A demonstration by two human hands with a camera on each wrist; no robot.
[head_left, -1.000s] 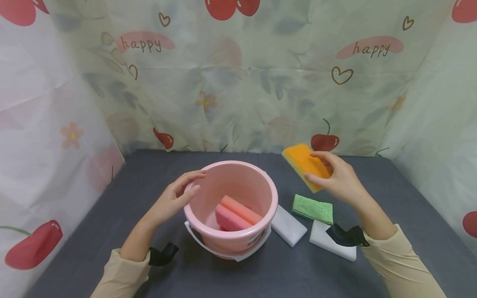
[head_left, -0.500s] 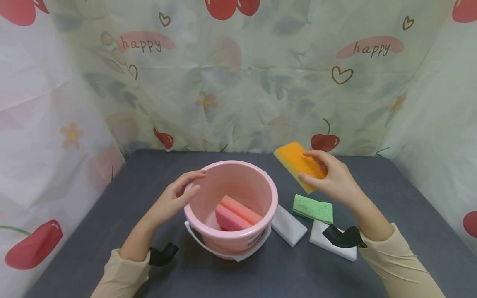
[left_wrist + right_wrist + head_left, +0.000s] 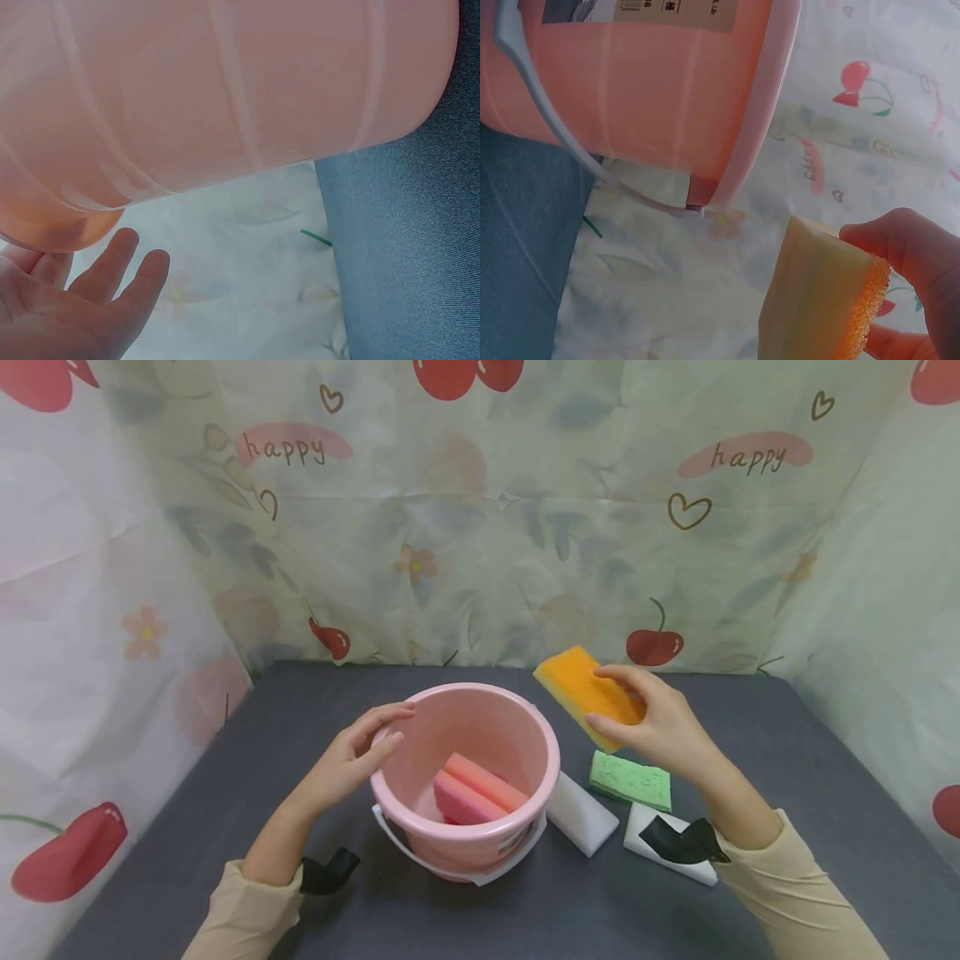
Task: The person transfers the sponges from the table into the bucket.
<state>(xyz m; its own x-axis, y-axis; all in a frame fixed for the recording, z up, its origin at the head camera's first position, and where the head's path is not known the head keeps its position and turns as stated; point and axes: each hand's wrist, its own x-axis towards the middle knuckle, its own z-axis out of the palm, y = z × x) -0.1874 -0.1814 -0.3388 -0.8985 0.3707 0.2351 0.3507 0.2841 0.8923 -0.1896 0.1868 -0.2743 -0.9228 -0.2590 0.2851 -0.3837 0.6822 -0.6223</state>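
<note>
A pink bucket (image 3: 465, 689) stands upright at the middle of the dark table. My left hand (image 3: 354, 758) rests on its left rim, thumb and forefinger tips over the edge; in the left wrist view the other fingers (image 3: 142, 289) extend loosely outside the wall. Inside the bucket lie a pink sponge (image 3: 467, 800) and an orange-pink sponge (image 3: 486, 781), with something red partly hidden beneath. My right hand (image 3: 663, 718) pinches a scouring sponge (image 3: 581, 689), orange on one face and pale yellow below, between thumb and fingers. It is held up right of the bucket, above the table.
On the table (image 3: 315, 918), right of the bucket, lie a green sponge (image 3: 632, 779) and two white sponges, one (image 3: 581, 814) beside the bucket and one (image 3: 697, 866) partly behind the black wrist strap (image 3: 686, 842). The bucket's grey handle (image 3: 480, 877) hangs in front. Printed curtains (image 3: 502, 568) surround the table.
My right hand has carried the orange-and-yellow sponge leftward, closer to the bucket. The left hand, the bucket and the sponges in it have stayed put.
</note>
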